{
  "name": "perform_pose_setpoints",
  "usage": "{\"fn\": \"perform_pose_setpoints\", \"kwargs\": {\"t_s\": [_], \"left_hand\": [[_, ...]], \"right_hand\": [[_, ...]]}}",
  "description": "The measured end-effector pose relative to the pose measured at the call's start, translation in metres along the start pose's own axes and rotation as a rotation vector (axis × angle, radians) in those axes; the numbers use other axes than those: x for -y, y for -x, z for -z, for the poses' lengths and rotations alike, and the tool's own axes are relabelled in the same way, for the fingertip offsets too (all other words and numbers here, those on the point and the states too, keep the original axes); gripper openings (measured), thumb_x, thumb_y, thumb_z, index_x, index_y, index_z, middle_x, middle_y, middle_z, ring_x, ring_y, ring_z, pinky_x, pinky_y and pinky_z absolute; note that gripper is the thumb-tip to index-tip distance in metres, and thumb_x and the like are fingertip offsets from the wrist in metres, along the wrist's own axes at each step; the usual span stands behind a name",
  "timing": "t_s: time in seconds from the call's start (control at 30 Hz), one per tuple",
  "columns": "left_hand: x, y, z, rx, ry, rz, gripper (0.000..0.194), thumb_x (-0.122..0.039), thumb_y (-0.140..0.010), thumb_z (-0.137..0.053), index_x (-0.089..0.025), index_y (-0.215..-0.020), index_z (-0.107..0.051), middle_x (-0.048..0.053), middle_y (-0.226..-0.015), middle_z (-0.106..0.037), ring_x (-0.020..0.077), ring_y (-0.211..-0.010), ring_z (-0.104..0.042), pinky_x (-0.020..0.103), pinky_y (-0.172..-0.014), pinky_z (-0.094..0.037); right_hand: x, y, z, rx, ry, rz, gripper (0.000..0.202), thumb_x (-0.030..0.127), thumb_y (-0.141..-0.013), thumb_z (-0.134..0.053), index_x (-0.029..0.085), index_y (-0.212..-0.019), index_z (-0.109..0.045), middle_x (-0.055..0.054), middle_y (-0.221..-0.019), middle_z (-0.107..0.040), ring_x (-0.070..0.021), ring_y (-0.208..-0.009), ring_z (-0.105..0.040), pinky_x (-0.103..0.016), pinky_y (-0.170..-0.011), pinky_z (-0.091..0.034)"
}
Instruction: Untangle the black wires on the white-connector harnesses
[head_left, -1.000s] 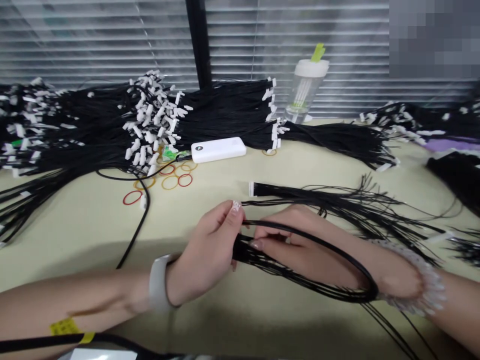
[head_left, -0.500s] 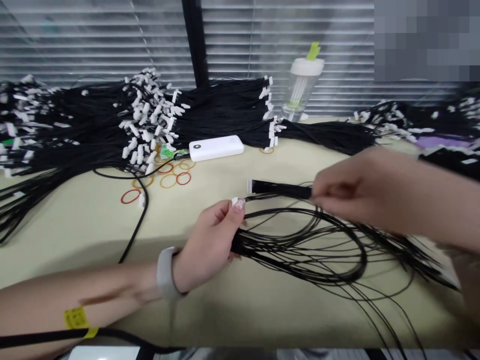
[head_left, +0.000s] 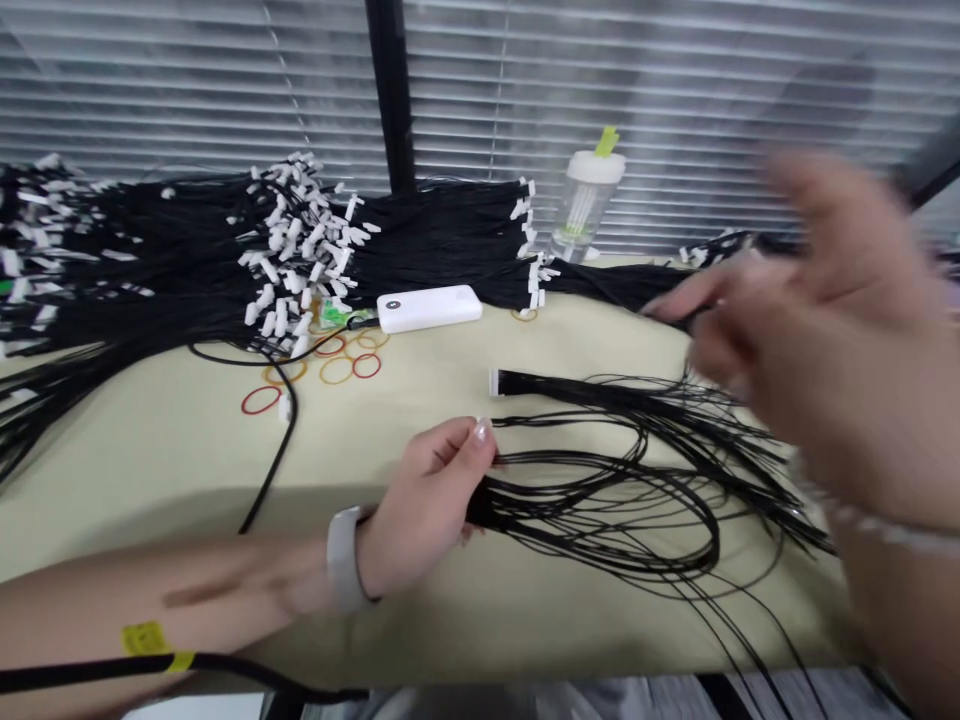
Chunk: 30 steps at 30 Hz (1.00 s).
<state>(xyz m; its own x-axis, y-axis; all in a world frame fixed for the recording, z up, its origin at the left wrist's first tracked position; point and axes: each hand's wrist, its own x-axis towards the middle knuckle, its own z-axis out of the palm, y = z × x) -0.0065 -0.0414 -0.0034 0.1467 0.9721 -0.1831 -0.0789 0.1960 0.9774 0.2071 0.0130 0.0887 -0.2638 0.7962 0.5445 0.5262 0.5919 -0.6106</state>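
While the left hand (head_left: 424, 510) pinches looped wires (head_left: 498, 512), the right hand (head_left: 832, 340) hovers at right. Its blurred fingers look spread.

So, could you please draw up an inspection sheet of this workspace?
Surface: pale tabletop, shadowed near the left hand.
Work items: looped black wires, pinched in left hand; wire bundle with white connector lying beyond.
Clutter: red and yellow rubber bands, white power bank.
Hands: left hand closed on looped black wires; right hand raised, blurred, apparently open.
Cables: black cable near power bank; yellow-tagged cable lower left.
Surroundings: bottle, window blinds.
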Motion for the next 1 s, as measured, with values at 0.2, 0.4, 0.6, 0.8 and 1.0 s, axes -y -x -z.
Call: {"fn": "perform_pose_setpoints", "kwargs": {"t_s": [0.2,0.4,0.6,0.8,1.0], "left_hand": [[0.002,0.004,0.000,0.020,-0.011,0.005,0.039,-0.053,-0.078,-0.041,-0.017,-0.066,-0.047,-0.006,-0.045,-0.037,0.0042,-0.033,-0.035,0.015,-0.031,-0.027],[0.006,0.001,0.000,-0.016,-0.020,0.008,0.040,-0.054,-0.078,-0.040,-0.017,-0.065,-0.049,-0.006,-0.043,-0.036,0.0044,-0.033,-0.035,0.016,-0.032,-0.026],[0.003,-0.001,-0.001,-0.004,-0.016,0.083,0.042,-0.056,-0.076,-0.042,-0.017,-0.063,-0.051,-0.006,-0.041,-0.038,0.0054,-0.032,-0.035,0.017,-0.031,-0.025],[0.007,0.002,0.000,0.028,-0.020,0.085,0.040,-0.051,-0.080,-0.041,-0.017,-0.061,-0.050,-0.005,-0.040,-0.041,0.0066,-0.033,-0.036,0.018,-0.034,-0.026],[0.004,0.004,-0.001,0.037,-0.090,0.092,0.042,-0.053,-0.078,-0.041,-0.017,-0.057,-0.047,-0.005,-0.042,-0.040,0.0056,-0.033,-0.035,0.018,-0.032,-0.024]], "right_hand": [[0.015,0.031,-0.042,0.289,0.210,0.152,0.006,0.017,-0.079,-0.052,0.019,-0.078,-0.058,0.001,-0.074,-0.059,-0.0075,-0.067,-0.054,-0.019,-0.059,-0.043],[0.017,0.053,-0.039,0.102,0.353,0.355,0.009,0.013,-0.078,-0.052,0.020,-0.082,-0.057,0.000,-0.083,-0.059,-0.0074,-0.071,-0.055,-0.017,-0.060,-0.044],[0.014,0.059,-0.045,0.152,0.441,0.477,0.007,0.013,-0.079,-0.049,0.015,-0.075,-0.054,-0.005,-0.078,-0.058,-0.0157,-0.073,-0.053,-0.030,-0.065,-0.044],[0.015,0.060,-0.047,0.293,0.386,0.363,0.017,0.015,-0.083,-0.041,0.016,-0.073,-0.055,-0.003,-0.071,-0.054,-0.0109,-0.062,-0.049,-0.024,-0.054,-0.039],[0.008,0.058,-0.055,0.308,0.354,0.381,0.015,0.012,-0.082,-0.042,0.015,-0.080,-0.056,-0.003,-0.068,-0.054,-0.0103,-0.060,-0.048,-0.023,-0.053,-0.039]]}}
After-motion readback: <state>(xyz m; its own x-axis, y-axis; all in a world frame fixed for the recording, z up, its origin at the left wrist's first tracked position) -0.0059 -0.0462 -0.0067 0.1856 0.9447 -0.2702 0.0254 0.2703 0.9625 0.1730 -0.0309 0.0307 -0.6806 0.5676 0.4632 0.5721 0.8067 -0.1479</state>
